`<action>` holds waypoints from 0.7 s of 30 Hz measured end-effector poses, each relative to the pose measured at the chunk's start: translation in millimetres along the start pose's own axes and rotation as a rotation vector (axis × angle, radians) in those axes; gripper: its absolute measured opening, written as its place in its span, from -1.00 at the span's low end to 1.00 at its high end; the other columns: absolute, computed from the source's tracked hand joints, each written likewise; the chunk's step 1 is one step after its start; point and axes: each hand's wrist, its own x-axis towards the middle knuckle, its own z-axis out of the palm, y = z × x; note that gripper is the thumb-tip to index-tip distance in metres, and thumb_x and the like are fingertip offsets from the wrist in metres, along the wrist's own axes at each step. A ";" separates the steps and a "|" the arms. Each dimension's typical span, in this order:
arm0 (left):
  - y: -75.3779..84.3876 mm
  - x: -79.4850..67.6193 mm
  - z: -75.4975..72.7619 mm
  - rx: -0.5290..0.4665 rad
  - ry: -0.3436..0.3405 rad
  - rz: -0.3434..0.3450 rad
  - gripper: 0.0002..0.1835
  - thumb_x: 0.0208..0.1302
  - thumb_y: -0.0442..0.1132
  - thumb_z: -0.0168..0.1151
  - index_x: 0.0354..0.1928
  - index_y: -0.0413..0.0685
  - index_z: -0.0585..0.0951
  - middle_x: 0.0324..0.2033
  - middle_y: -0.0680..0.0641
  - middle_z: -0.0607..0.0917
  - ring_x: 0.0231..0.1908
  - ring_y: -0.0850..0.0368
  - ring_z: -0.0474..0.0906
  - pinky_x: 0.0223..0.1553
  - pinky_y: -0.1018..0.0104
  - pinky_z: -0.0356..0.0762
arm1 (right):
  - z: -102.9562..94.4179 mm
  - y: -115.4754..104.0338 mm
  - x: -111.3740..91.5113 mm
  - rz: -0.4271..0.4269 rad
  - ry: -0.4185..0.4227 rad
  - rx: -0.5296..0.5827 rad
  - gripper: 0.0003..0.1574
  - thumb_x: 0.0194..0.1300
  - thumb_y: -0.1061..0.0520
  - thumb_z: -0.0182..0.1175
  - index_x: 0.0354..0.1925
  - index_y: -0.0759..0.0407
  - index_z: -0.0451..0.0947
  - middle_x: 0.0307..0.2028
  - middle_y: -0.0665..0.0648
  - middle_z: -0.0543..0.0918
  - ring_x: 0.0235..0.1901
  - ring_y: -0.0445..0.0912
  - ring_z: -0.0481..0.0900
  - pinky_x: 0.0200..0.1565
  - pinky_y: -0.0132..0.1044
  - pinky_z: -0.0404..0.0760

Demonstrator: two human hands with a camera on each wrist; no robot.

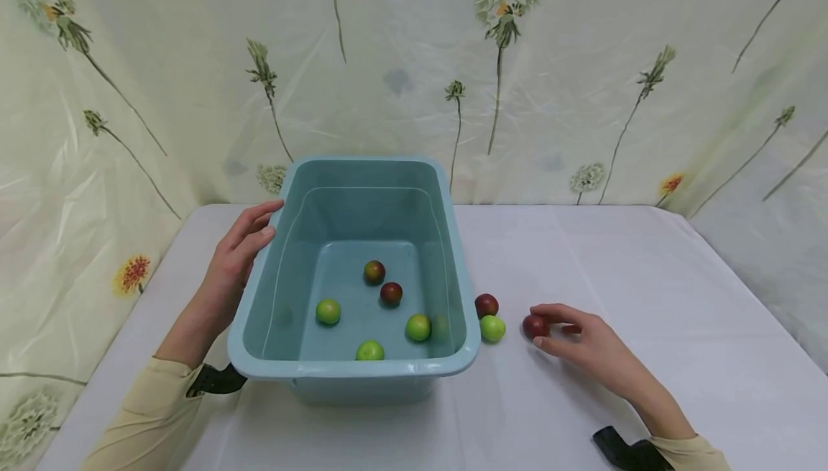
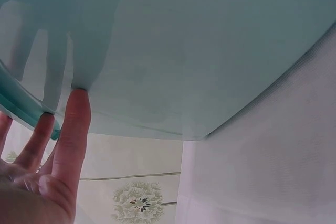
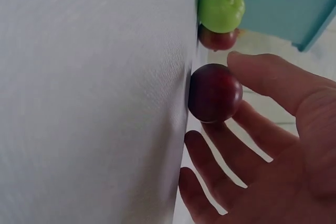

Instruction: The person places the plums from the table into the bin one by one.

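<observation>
A pale blue plastic tub (image 1: 352, 369) stands on the white-covered table, with green plums (image 1: 328, 311) and dark red plums (image 1: 391, 293) lying on its floor. My left hand (image 1: 236, 259) rests against the tub's left side near the rim; in the left wrist view its fairly straight fingers (image 2: 73, 135) touch the outer wall. On the table to the tub's right, my right hand (image 1: 591, 349) has its thumb and fingers around a dark red plum (image 3: 215, 93), which still sits on the cloth. Between that plum and the tub lie a green plum (image 1: 493, 328) and another dark red plum (image 1: 486, 305), close together.
White cloth (image 1: 582, 255) covers the table. A dandelion-patterned plastic sheet (image 1: 401, 83) hangs behind it and along both sides. Black straps with camera mounts (image 1: 630, 449) sit at the wrists. The tub's right wall rises beside the loose plums.
</observation>
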 end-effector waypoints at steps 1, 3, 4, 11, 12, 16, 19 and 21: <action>0.2 0.2 -0.1 0.003 0.001 0.000 -0.53 0.53 0.01 -0.07 0.42 0.20 0.30 0.31 -0.07 0.32 0.11 -0.04 0.43 -0.11 0.27 0.60 | 0.5 0.0 0.0 0.005 -0.001 -0.007 -0.40 0.24 0.02 0.38 0.21 0.13 0.52 0.04 0.10 0.63 0.05 0.05 0.50 0.10 0.10 0.43; 0.3 0.1 0.0 0.001 0.002 -0.003 -0.52 0.53 0.01 -0.07 0.42 0.20 0.30 0.30 -0.07 0.32 0.11 -0.04 0.43 -0.11 0.27 0.60 | 1.0 -0.8 -0.2 0.019 -0.001 -0.021 -0.40 0.24 0.03 0.39 0.21 0.14 0.53 0.05 0.13 0.63 0.06 0.07 0.50 0.09 0.10 0.47; 0.2 0.2 0.0 0.001 0.003 -0.003 -0.52 0.53 0.01 -0.07 0.42 0.20 0.30 0.30 -0.07 0.32 0.10 -0.04 0.44 -0.12 0.27 0.60 | 1.3 -1.1 -0.2 0.028 0.000 -0.028 -0.40 0.24 0.04 0.39 0.21 0.15 0.53 0.06 0.15 0.62 0.06 0.09 0.50 0.08 0.10 0.48; -0.1 0.1 -0.1 0.004 0.004 -0.005 -0.53 0.53 0.01 -0.07 0.42 0.21 0.30 0.30 -0.07 0.33 0.09 -0.03 0.45 -0.12 0.26 0.61 | 1.1 -2.1 -1.1 0.062 -0.003 -0.051 -0.42 0.24 0.04 0.38 0.20 0.15 0.53 0.09 0.20 0.61 0.07 0.16 0.49 0.04 0.11 0.53; 0.1 0.1 -0.2 0.005 0.005 -0.004 -0.53 0.53 0.01 -0.07 0.41 0.20 0.31 0.29 -0.07 0.33 0.09 -0.03 0.45 -0.12 0.26 0.61 | 1.0 -2.2 -1.0 0.061 -0.003 -0.051 -0.42 0.24 0.04 0.37 0.20 0.15 0.53 0.09 0.19 0.61 0.07 0.15 0.49 0.04 0.10 0.53; 0.9 0.3 -0.5 0.008 0.012 -0.002 -0.53 0.53 0.01 -0.07 0.41 0.20 0.31 0.29 -0.08 0.34 0.08 -0.03 0.46 -0.13 0.26 0.61 | -0.2 -3.4 -0.6 0.040 0.007 -0.035 -0.44 0.26 0.05 0.36 0.19 0.16 0.53 0.07 0.17 0.62 0.07 0.12 0.50 0.06 0.09 0.52; 1.0 0.5 -0.5 0.009 0.013 -0.002 -0.53 0.53 0.01 -0.07 0.40 0.20 0.32 0.29 -0.08 0.33 0.09 -0.03 0.45 -0.13 0.26 0.61 | -1.4 -5.3 -1.5 0.035 0.019 -0.011 -0.45 0.27 0.05 0.35 0.19 0.17 0.53 0.07 0.16 0.62 0.08 0.13 0.51 0.03 0.07 0.55; 0.8 0.7 -0.5 0.004 0.010 -0.003 -0.54 0.53 0.00 -0.07 0.40 0.20 0.32 0.30 -0.08 0.33 0.10 -0.04 0.44 -0.12 0.26 0.61 | -2.0 -6.0 -2.3 0.033 0.028 0.000 -0.44 0.29 0.01 0.34 0.19 0.17 0.53 0.07 0.17 0.62 0.08 0.14 0.51 0.02 0.07 0.55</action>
